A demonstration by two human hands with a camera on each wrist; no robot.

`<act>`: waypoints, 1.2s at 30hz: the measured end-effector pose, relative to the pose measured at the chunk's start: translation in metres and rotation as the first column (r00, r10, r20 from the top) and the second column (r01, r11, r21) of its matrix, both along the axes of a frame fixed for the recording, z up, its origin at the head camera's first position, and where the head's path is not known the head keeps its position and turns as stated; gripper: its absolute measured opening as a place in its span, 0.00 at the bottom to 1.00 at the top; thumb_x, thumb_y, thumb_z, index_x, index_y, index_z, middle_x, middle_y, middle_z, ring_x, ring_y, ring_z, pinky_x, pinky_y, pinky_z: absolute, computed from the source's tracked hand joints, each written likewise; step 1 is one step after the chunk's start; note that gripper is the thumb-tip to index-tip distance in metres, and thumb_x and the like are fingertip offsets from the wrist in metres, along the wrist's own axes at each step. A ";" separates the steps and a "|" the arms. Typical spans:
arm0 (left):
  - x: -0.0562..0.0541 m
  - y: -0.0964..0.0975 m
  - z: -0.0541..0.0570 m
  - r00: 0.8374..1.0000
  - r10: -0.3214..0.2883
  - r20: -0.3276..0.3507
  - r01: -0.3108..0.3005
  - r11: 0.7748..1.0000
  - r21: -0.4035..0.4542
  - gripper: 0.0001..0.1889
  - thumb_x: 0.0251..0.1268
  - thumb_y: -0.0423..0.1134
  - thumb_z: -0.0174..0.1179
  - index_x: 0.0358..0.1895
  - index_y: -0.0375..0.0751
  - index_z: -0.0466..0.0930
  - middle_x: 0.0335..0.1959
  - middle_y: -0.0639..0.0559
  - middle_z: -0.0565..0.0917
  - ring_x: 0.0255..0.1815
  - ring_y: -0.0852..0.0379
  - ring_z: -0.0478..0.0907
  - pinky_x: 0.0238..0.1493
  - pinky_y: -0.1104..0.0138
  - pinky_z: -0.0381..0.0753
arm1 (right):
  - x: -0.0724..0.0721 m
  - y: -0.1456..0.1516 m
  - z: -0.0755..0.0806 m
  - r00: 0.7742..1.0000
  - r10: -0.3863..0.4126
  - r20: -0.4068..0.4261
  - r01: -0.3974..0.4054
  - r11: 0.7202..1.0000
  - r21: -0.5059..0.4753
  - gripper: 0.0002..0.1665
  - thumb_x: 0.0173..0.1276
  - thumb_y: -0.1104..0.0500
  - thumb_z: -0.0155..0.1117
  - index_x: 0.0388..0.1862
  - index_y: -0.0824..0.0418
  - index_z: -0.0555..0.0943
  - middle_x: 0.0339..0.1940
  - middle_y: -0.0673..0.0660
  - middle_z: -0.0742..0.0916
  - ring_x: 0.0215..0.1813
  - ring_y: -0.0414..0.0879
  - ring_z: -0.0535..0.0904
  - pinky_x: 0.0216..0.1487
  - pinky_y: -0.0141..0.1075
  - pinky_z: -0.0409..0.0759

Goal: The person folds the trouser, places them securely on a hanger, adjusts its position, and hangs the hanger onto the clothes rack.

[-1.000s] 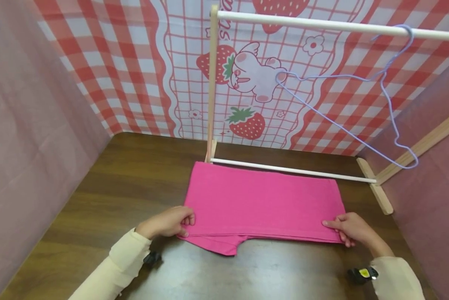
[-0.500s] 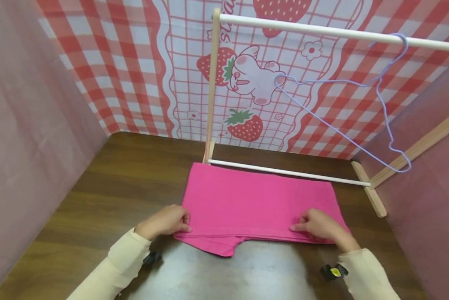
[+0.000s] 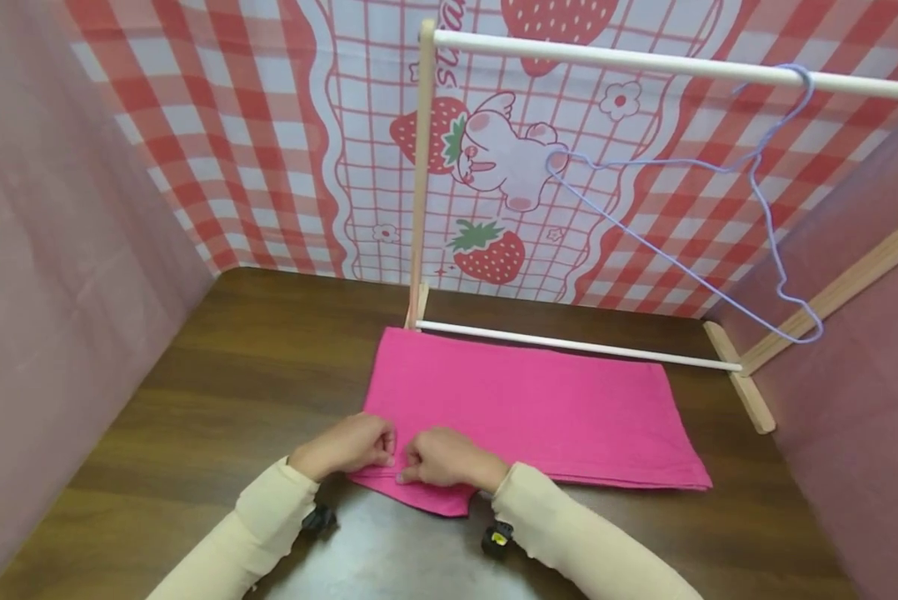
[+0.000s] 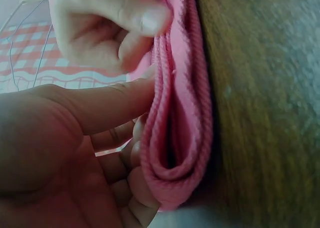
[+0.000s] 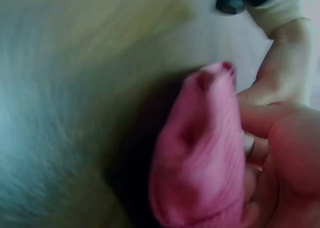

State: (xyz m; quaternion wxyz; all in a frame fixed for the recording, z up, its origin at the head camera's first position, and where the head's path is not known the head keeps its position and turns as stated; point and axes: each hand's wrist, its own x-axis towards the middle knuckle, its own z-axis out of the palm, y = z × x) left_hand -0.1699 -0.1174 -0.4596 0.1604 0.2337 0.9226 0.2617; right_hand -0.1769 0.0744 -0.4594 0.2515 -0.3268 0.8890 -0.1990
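A folded pink garment [image 3: 539,408] lies flat on the wooden table, with a pointed flap jutting from its near left edge. My left hand [image 3: 353,443] is at the near left corner, thumb and curled fingers against the cloth; the left wrist view shows its thumb [image 4: 120,102] pressing the layered edge. Close beside it, my right hand [image 3: 441,457] touches the near edge with its thumb, fingers bent over the top. The right wrist view is blurred, with the garment's edge [image 5: 200,158] beside that hand; whether it grips the cloth is unclear.
A rack with a wooden post [image 3: 422,175] and white rods [image 3: 584,342] stands behind the garment. From its top rod hangs a lilac wire hanger [image 3: 666,246]. Pink curtains [image 3: 74,275] flank the table [image 3: 217,392], and a strawberry-print cloth [image 3: 494,208] covers the back.
My right hand has let go of the garment's near right corner and swept left along the near edge to beside my left hand. The left hand has shifted slightly right; the garment stays nearly put.
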 end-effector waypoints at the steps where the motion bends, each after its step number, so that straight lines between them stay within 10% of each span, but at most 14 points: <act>1: 0.000 0.000 -0.001 1.000 -0.005 -0.001 0.005 1.000 0.003 0.12 0.55 0.37 0.70 0.21 0.46 0.74 0.18 0.60 0.71 0.23 0.63 0.67 0.28 0.72 0.67 | 0.000 0.000 -0.001 0.999 -0.031 0.039 0.031 1.000 0.004 0.25 0.64 0.48 0.68 0.13 0.50 0.67 0.10 0.42 0.69 0.15 0.34 0.64 0.19 0.26 0.64; 9: 0.000 -0.003 -0.002 1.000 0.013 0.026 -0.013 1.000 0.012 0.12 0.56 0.37 0.70 0.22 0.47 0.74 0.18 0.59 0.72 0.24 0.64 0.68 0.30 0.71 0.69 | -0.015 0.080 -0.009 0.889 -0.340 0.306 0.362 0.932 -0.016 0.25 0.63 0.47 0.69 0.14 0.53 0.69 0.05 0.46 0.70 0.07 0.36 0.63 0.10 0.25 0.60; 25: -0.002 -0.001 -0.005 0.999 0.011 0.043 -0.013 0.999 0.053 0.11 0.56 0.37 0.70 0.23 0.46 0.75 0.19 0.58 0.74 0.24 0.64 0.69 0.30 0.71 0.70 | -0.014 0.284 0.010 0.608 -0.769 0.195 0.767 0.633 0.104 0.29 0.66 0.39 0.63 0.13 0.55 0.71 0.08 0.47 0.75 0.12 0.37 0.68 0.15 0.29 0.68; 29: -0.003 -0.002 -0.008 0.999 0.006 0.051 -0.010 0.998 0.068 0.11 0.56 0.38 0.70 0.23 0.45 0.75 0.20 0.58 0.75 0.24 0.64 0.69 0.30 0.71 0.71 | -0.020 0.287 0.015 0.640 -0.748 0.178 0.739 0.662 0.123 0.29 0.67 0.40 0.62 0.12 0.55 0.72 0.09 0.47 0.75 0.13 0.38 0.69 0.16 0.29 0.67; 36: -0.008 -0.006 -0.008 0.997 0.011 0.075 -0.016 0.998 0.059 0.11 0.54 0.37 0.70 0.23 0.45 0.76 0.20 0.57 0.76 0.23 0.63 0.70 0.29 0.71 0.71 | -0.040 0.216 0.021 0.840 -0.529 0.123 0.526 0.849 0.054 0.25 0.70 0.46 0.61 0.17 0.59 0.73 0.11 0.50 0.76 0.16 0.41 0.71 0.19 0.33 0.70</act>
